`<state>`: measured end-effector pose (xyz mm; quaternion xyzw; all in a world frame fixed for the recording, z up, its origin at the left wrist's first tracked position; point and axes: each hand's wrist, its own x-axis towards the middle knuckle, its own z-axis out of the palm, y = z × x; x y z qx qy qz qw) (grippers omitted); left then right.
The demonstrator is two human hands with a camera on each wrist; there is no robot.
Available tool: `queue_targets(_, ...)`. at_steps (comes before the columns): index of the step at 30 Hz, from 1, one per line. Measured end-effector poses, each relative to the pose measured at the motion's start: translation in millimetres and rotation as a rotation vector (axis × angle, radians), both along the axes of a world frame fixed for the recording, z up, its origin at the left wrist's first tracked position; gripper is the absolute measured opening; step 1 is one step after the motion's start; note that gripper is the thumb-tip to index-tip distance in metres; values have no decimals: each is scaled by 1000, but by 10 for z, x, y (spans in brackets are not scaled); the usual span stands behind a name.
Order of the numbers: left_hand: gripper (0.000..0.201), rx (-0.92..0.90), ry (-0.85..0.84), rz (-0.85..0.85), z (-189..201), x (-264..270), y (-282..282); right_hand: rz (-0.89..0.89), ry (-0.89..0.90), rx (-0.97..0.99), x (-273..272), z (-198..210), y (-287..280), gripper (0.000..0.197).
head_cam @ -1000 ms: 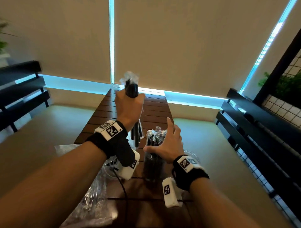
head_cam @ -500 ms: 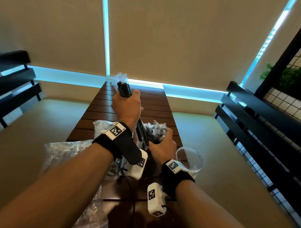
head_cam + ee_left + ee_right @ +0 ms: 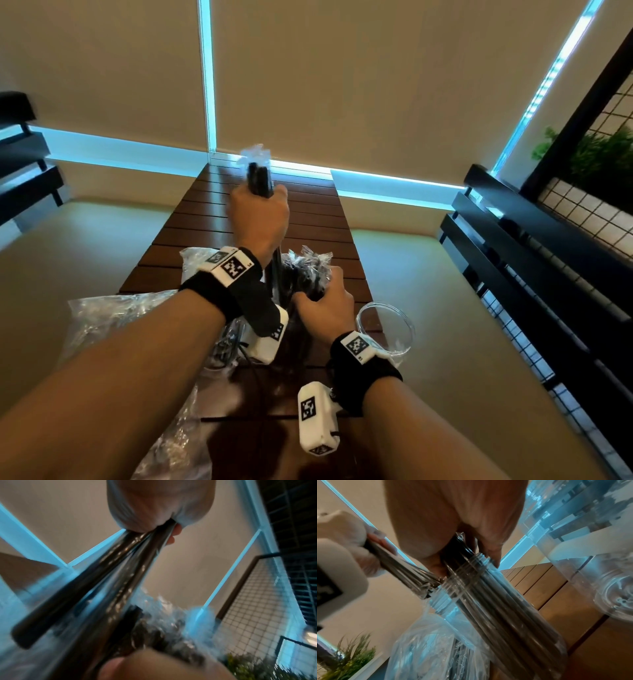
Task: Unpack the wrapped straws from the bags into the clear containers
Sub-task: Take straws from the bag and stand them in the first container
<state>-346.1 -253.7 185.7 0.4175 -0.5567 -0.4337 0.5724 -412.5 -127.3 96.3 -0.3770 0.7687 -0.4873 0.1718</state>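
A: What is shown in the head view?

B: Near the centre of the frame, the left hand [image 3: 259, 219] is seen closed in a fist around a bundle of wrapped black straws [image 3: 260, 178]. The wrapped tops stick out above the fist at upper centre; the lower ends run down below it toward the packed container [image 3: 301, 329]. Just below and to the right, the right hand [image 3: 327, 308] is curled over the straw tops standing in that container. A second, clear container [image 3: 385, 329] is seen just right of that hand, on the slatted wooden table [image 3: 212, 226]. A crinkled plastic bag [image 3: 113, 315] lies at lower left.

A: And the left wrist view?

B: The left hand [image 3: 154, 504] fills the top centre, clamped on the bundle [image 3: 96, 580], which runs diagonally from the fist to the lower left. The picture is blurred; crinkled wrapper tops are made out at lower centre.

A: The right wrist view?

B: The right hand [image 3: 453, 520] occupies the upper centre, its fingers wrapped over the straws at the mouth of the packed container [image 3: 513, 622], which slants toward the lower right. At the left edge, the bundle [image 3: 402, 568] is angled down with its lower ends at the container's threaded rim; whether they are inside cannot be told. The second container [image 3: 590, 547] is at upper right, the bag [image 3: 423, 649] at lower centre.
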Motion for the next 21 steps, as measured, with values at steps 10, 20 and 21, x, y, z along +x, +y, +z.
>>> queue_targets(10, 41, 1, 97, -13, -236, -61, 72, 72, -70, -11, 23, 5, 0, 55)
queue_targets(20, 37, -81, -183, -382, -853, 132, 163, 109, -3, 8, -2, -89, -107, 71)
queue_targets(21, 35, -84, -222, -396, -907, 156, 150, 109, -15, 12, 3, -100, -114, 72)
